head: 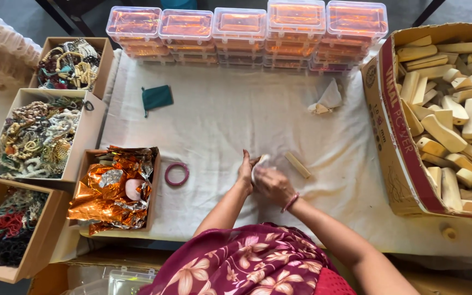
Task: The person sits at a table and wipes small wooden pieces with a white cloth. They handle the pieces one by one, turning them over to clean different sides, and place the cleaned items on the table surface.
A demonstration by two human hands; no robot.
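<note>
table (219, 125): white cloth cover; floor (28, 22): grey | light: even, soft

- White piece (261, 161): small, pale, pinched between both hands at table centre, mostly hidden.
- Wooden stick (298, 164): short, tan, lying flat, at 3 o'clock, just beside.

table (219, 125), white cloth | green pouch (157, 97) | pink bangle (176, 174) | wooden stick (298, 164) | clear boxes (241, 27)
</note>
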